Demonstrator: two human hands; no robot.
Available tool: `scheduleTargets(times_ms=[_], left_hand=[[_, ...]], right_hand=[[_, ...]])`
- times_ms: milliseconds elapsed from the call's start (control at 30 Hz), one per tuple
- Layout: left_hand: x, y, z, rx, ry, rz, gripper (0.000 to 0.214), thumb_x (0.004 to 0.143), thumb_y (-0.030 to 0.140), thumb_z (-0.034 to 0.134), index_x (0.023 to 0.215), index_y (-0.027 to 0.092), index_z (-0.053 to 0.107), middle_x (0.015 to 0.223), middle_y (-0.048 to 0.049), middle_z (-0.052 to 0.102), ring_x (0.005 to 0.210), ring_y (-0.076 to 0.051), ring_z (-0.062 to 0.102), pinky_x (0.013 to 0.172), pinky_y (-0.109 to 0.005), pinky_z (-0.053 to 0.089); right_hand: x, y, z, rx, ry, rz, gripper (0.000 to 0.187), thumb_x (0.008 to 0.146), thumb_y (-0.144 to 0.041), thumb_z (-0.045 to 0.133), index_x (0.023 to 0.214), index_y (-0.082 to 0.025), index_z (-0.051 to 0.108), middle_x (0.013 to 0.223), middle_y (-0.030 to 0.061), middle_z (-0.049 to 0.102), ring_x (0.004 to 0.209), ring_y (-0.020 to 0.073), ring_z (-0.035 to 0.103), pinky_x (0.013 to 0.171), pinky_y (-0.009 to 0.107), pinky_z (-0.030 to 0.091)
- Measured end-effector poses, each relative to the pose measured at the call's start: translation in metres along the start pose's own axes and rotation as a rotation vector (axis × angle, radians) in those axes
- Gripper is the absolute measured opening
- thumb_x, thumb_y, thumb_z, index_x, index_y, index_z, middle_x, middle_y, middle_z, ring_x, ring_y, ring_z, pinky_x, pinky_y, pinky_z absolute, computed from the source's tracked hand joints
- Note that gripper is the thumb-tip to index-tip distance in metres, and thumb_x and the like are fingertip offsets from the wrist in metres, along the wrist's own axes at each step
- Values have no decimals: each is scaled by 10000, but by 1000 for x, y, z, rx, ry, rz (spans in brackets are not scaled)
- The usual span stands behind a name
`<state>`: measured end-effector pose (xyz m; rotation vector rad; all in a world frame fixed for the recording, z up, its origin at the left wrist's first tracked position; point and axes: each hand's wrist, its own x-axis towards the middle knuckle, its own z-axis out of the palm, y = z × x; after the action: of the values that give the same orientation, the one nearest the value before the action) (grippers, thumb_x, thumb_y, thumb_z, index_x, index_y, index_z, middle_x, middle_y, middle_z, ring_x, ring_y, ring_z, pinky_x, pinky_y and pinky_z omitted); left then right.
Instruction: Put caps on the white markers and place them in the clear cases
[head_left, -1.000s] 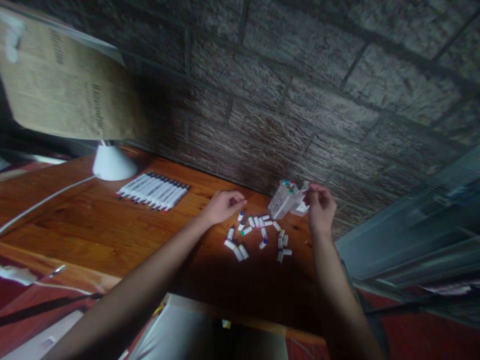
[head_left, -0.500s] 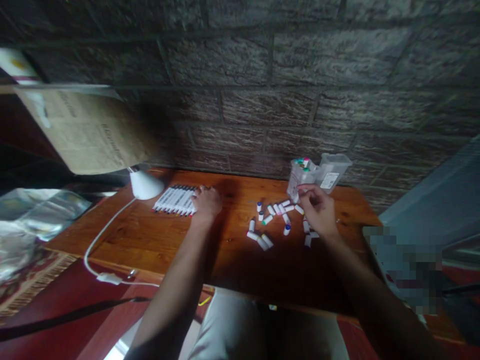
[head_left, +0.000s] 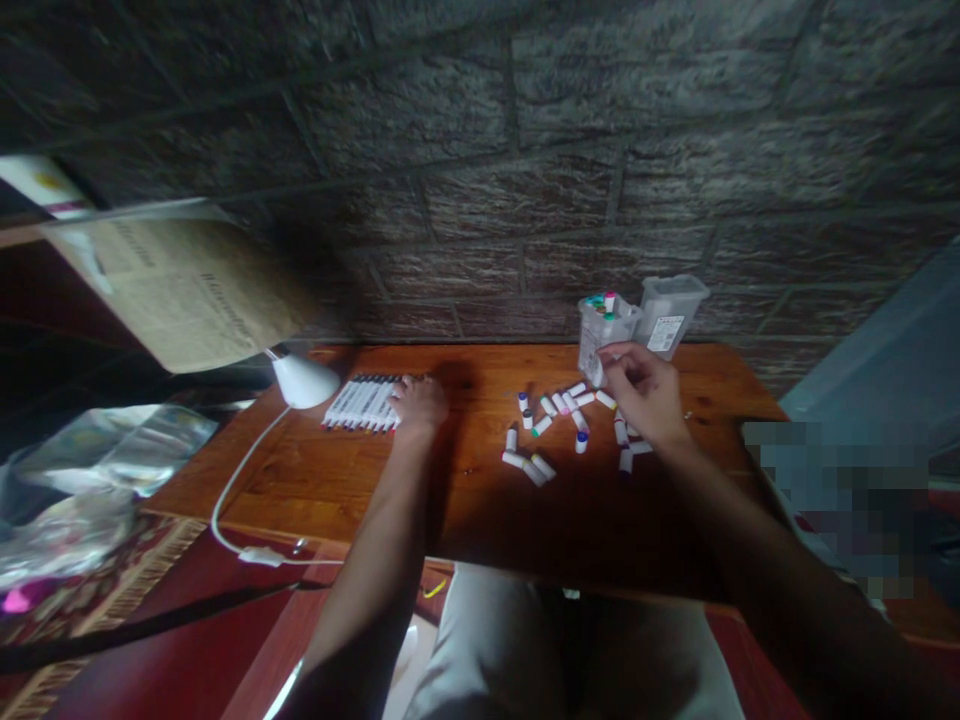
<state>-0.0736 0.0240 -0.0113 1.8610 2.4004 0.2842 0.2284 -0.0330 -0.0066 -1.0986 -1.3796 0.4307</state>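
Fingers of the left hand [head_left: 418, 403] are curled loosely and lie on the right end of a row of markers [head_left: 360, 403]. The markers are white-barrelled with dark caps and are laid side by side on the far left part of the table. Whether the hand grips any one of them cannot be told. The right hand [head_left: 641, 392] hovers at the far right of the table with thumb and fingertips drawn together. It is just beside the near wall of a clear box [head_left: 598, 338] (the pinch is too dim to show whether anything sits in it). The box stands upright with a few coloured marker ends poking out of its top. A second clear tub [head_left: 670, 313] with a white label leans just to its right, close to the wall.

Between the two hands, nearer the right one, loose caps [head_left: 531, 468] lie scattered, white with coloured tips, some touching one another.

All of this rests on a reddish wooden table [head_left: 330, 490] pushed against a dark brick wall [head_left: 525, 180]. At the table's far left stands a white lamp base [head_left: 304, 382]. Its white cord [head_left: 229, 500] trails off the near left edge, and a brown paper sheet [head_left: 187, 295] hangs over the base. Left of the table lie crumpled plastic bags [head_left: 97, 470] on a patterned red rug [head_left: 105, 570].
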Motion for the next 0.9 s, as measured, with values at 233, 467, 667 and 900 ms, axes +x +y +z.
scheduleTargets(times_ms=[233,467,667,900], left_hand=[[-4,8,0,101,-3,-12,425,899,158,404,1234,35,635,1319,-319,558,1280,-419,481,974,-516,448],[0,3,-1,114,2,54,424,864,105,419,1218,-7,624,1232,-327,617,1297,-387,491,1039,-467,408],[7,-3,4,11,-12,56,388,847,152,453,1145,7,656,1140,-323,664,1171,-395,598,967,-465,452],[15,-7,9,-365,-51,216,126,763,222,624,824,148,704,840,-162,739,1013,-367,681,890,-433,503]], right_hand=[[1,2,-1,-16,13,-13,169,876,-318,587,900,-193,697,541,-53,508,480,114,463,492,246,353],[5,5,-2,-23,14,-12,167,865,-311,580,882,-195,698,534,-56,498,478,111,462,491,241,349],[5,5,-5,-121,-74,3,204,858,-340,587,866,-175,707,543,-47,526,472,102,457,480,237,331],[4,6,-3,-172,-215,-60,194,862,-341,595,835,-186,710,550,-40,572,476,103,484,502,239,361]])
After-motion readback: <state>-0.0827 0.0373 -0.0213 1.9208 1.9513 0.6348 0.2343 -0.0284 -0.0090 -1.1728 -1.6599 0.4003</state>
